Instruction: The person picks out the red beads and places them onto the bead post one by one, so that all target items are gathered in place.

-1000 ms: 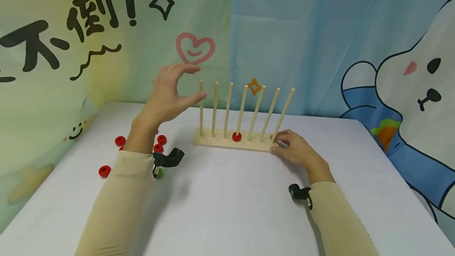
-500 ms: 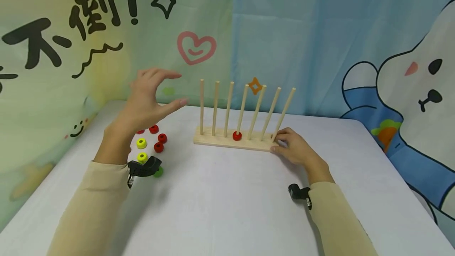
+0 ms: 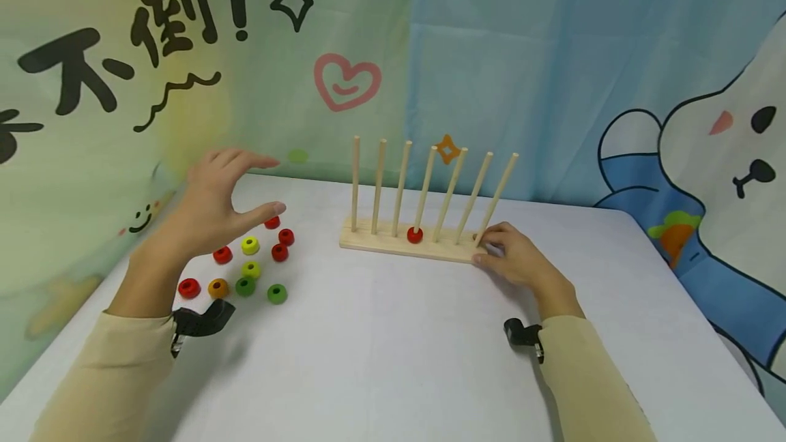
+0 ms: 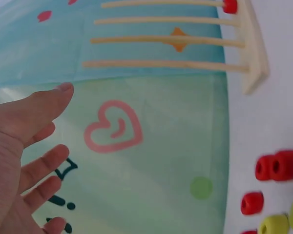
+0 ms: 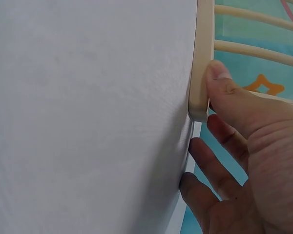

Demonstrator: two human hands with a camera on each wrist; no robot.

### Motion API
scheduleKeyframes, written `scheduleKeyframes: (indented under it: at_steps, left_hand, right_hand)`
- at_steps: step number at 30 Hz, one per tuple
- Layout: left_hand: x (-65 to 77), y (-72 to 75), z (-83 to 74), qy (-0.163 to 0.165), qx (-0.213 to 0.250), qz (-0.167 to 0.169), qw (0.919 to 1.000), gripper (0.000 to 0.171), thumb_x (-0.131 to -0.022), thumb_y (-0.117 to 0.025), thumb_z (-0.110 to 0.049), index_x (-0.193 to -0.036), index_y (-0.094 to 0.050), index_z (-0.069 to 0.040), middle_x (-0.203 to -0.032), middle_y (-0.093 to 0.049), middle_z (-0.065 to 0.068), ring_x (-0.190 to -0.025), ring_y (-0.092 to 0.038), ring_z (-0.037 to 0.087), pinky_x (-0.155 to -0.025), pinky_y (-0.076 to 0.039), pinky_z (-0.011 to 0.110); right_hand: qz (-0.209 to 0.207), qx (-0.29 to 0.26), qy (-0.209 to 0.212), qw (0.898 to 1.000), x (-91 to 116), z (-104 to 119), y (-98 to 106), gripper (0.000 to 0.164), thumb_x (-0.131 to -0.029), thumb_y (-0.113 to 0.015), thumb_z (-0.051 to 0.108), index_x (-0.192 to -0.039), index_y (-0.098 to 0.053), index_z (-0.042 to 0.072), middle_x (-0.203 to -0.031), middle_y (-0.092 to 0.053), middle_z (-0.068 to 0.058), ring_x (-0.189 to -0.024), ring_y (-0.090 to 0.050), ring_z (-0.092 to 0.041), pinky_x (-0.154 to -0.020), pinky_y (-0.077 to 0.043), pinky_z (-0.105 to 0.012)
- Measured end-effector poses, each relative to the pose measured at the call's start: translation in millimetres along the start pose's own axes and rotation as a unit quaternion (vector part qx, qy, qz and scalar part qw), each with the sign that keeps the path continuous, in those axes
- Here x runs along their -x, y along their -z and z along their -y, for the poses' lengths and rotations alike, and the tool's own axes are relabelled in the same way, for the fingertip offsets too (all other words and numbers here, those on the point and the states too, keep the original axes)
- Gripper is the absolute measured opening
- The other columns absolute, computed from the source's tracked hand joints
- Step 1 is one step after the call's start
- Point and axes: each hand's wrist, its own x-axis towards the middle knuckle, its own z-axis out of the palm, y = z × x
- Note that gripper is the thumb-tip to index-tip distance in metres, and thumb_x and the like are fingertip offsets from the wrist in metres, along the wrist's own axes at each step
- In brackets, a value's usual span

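Note:
A wooden peg board (image 3: 393, 245) with several upright pegs stands toward the back of the table. One red bead (image 3: 415, 235) sits at the foot of its middle peg. My right hand (image 3: 512, 254) grips the board's right end, the thumb lying along the front edge in the right wrist view. Held in the air to the left, my left hand (image 3: 211, 207) has thumb and fingers spread apart and nothing between them. Below and beside it lie loose beads: several red ones, such as a red bead (image 3: 189, 288), yellow beads (image 3: 250, 245), an orange bead (image 3: 217, 288) and green beads (image 3: 277, 293).
A white cloth covers the table (image 3: 381, 353). Behind it hangs a printed curtain (image 3: 491, 60) with a heart, lettering and a cartoon animal. Each wrist carries a small black camera mount (image 3: 204, 318).
My left hand has moved left and down, away from the pegs, uncovering more of the loose beads. The right hand keeps its grip on the board. The head view has shifted slightly.

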Motion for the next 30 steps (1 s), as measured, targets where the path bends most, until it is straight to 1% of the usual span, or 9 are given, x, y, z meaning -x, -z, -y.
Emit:
scheduleKeyframes:
  at_steps: [4, 7, 9, 12, 16, 19, 26, 30]
  left_hand:
    - [12.9, 3.4, 6.0, 0.009, 0.006, 0.01, 0.9999, 0.055, -0.081, -0.082, -0.029, -0.13, -0.06, -0.017, -0.125, -0.058, 0.003, -0.118, -0.041, 0.029, -0.094, -0.028, 0.054]
    - [21.1, 4.9, 9.6, 0.027, 0.007, 0.025, 0.9993, 0.054, -0.082, -0.08, -0.03, -0.131, -0.06, -0.018, -0.127, -0.058, 0.003, -0.117, -0.041, 0.029, -0.092, -0.028, 0.054]
    - [25.4, 5.1, 11.9, 0.034, 0.004, 0.034, 0.9988, 0.054, -0.083, -0.079, -0.031, -0.132, -0.059, -0.019, -0.129, -0.057, 0.003, -0.119, -0.04, 0.029, -0.093, -0.029, 0.055]
    - [29.9, 5.4, 14.2, 0.041, 0.0, 0.039, 0.9984, 0.054, -0.084, -0.079, -0.032, -0.132, -0.058, -0.02, -0.132, -0.056, 0.001, -0.122, -0.039, 0.03, -0.091, -0.029, 0.057]
    - [34.0, 6.8, 14.6, 0.043, -0.005, 0.04, 0.9982, 0.055, -0.082, -0.08, -0.032, -0.132, -0.059, -0.021, -0.132, -0.056, -0.001, -0.125, -0.039, 0.03, -0.088, -0.029, 0.055]
    - [37.3, 7.9, 14.6, 0.045, -0.007, 0.043, 0.998, 0.055, -0.082, -0.08, -0.032, -0.132, -0.059, -0.02, -0.131, -0.057, 0.001, -0.125, -0.039, 0.031, -0.087, -0.029, 0.054]
    - [47.0, 7.0, 19.9, 0.037, 0.003, 0.051, 0.998, 0.054, -0.082, -0.08, -0.028, -0.13, -0.059, -0.017, -0.13, -0.057, 0.003, -0.123, -0.04, 0.032, -0.092, -0.028, 0.056]
    - [51.8, 3.4, 22.1, 0.03, 0.004, 0.061, 0.9977, 0.053, -0.081, -0.082, -0.028, -0.128, -0.061, -0.017, -0.123, -0.06, 0.001, -0.118, -0.044, 0.029, -0.093, -0.032, 0.052]
  right_hand:
    - [-0.001, 0.0, 0.008, 1.0, 1, -3, 1, 0.042, -0.093, -0.07, 0.028, -0.124, -0.065, 0.0, -0.13, -0.05, -0.017, -0.125, -0.049, -0.043, -0.105, -0.035, -0.059]
    - [-0.002, -0.005, 0.014, 1.0, 2, -4, 2, 0.04, -0.094, -0.069, 0.027, -0.123, -0.065, -0.001, -0.129, -0.05, -0.018, -0.124, -0.049, -0.043, -0.104, -0.036, -0.059]
    - [-0.003, -0.006, 0.015, 1.0, 2, -4, 2, 0.04, -0.094, -0.068, 0.026, -0.123, -0.065, -0.001, -0.128, -0.05, -0.018, -0.123, -0.049, -0.043, -0.104, -0.036, -0.059]
    - [-0.004, -0.003, 0.01, 1.0, 1, -3, 2, 0.043, -0.094, -0.068, 0.027, -0.127, -0.063, -0.001, -0.128, -0.051, -0.019, -0.123, -0.05, -0.043, -0.104, -0.036, -0.058]
    - [-0.002, 0.001, 0.003, 1.0, 0, -2, 1, 0.048, -0.094, -0.069, 0.028, -0.131, -0.061, -0.002, -0.13, -0.051, -0.02, -0.123, -0.05, -0.043, -0.104, -0.037, -0.059]
    - [0.002, -0.002, 0.003, 1.0, -1, -2, 1, 0.048, -0.094, -0.069, 0.027, -0.131, -0.06, -0.001, -0.132, -0.05, -0.02, -0.124, -0.05, -0.044, -0.105, -0.036, -0.059]
    - [0.009, 0.004, 0.014, 1.0, -2, -2, 2, 0.045, -0.094, -0.069, 0.023, -0.131, -0.061, -0.002, -0.134, -0.048, -0.022, -0.124, -0.049, -0.046, -0.105, -0.035, -0.059]
    - [0.009, 0.005, 0.015, 1.0, -1, -2, 2, 0.045, -0.094, -0.069, 0.023, -0.131, -0.061, -0.001, -0.134, -0.049, -0.022, -0.124, -0.049, -0.046, -0.105, -0.035, -0.059]
